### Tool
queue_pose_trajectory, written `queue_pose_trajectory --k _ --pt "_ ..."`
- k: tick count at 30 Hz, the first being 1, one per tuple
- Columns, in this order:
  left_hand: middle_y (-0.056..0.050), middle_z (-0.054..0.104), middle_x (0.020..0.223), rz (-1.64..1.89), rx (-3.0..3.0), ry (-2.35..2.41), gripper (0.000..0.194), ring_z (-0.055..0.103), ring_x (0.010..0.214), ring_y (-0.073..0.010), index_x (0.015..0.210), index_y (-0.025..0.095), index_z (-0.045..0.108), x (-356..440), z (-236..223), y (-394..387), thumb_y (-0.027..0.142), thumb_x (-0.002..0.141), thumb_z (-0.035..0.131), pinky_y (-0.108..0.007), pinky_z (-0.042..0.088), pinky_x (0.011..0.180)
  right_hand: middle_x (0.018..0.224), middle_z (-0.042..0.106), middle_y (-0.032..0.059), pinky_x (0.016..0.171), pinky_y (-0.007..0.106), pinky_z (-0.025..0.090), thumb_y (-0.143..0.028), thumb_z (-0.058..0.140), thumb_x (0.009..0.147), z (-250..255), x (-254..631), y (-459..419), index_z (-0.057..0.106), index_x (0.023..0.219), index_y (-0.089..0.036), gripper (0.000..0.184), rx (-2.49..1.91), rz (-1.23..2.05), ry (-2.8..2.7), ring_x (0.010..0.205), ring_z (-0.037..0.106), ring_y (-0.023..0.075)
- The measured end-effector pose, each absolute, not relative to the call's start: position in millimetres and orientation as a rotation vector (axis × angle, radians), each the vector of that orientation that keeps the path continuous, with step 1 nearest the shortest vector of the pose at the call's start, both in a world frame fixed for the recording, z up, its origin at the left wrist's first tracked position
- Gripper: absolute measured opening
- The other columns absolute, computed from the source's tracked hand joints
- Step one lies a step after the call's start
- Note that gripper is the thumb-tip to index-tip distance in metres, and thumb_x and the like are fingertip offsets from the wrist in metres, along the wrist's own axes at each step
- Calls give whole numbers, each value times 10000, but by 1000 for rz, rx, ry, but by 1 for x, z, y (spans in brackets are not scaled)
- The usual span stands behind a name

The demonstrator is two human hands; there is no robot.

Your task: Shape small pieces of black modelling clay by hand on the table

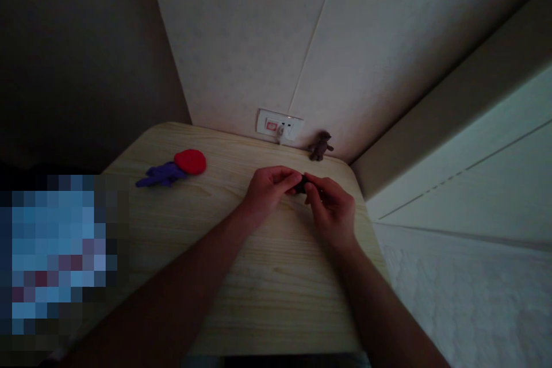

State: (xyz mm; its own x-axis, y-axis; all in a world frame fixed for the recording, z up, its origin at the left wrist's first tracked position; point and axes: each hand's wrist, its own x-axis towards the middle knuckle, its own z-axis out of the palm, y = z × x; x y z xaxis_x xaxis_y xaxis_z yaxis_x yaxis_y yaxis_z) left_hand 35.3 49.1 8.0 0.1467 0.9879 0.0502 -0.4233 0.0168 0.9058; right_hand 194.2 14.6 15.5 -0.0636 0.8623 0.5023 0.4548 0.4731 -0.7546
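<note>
Between the fingertips of both hands is a small dark lump (302,184) that looks like modelling clay; its exact shape is partly hidden by the fingers. My left hand (271,188) pinches it from the left, with the thumb on top. From the right, my right hand (334,207) grips it with thumb and forefinger. Both hands are just above the table. Behind them a small brown clay figure (320,146) stands upright near the wall. Over to the left lie a purple clay piece (163,175) and a red, rounded flat clay piece (190,161), touching each other.
The pale wooden table (267,287) has rounded back corners and meets the wall. A white wall socket (279,125) with a clear plug sits low at the back. On the right are a pale panel (466,167) and white quilted bedding (466,293). A pixelated bluish area covers the lower left.
</note>
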Motion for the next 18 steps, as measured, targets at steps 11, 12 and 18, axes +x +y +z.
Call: queue_pose_trajectory --k 11,12,18 --pt "-40 735 700 1295 1036 744 270 603 624 -125 787 142 779 36 9 48 384 702 866 -264 464 620 853 755 41 563 270 529 -350 726 894 16 187 15 745 1069 -210 225 -1081 805 -1423 614 622 126" --pt "-42 736 701 1292 1037 742 273 607 624 -126 782 140 775 36 8 48 380 695 872 -266 471 624 828 752 35 544 260 518 -349 740 880 17 187 16 746 1050 -205 224 -1071 849 -1401 594 610 119" --pt "-51 752 731 1278 1016 765 310 642 642 -141 833 138 767 36 5 49 356 659 902 -279 496 641 778 741 25 508 230 494 -355 773 835 18 188 21 735 962 -194 209 -1039 990 -1327 573 599 106"
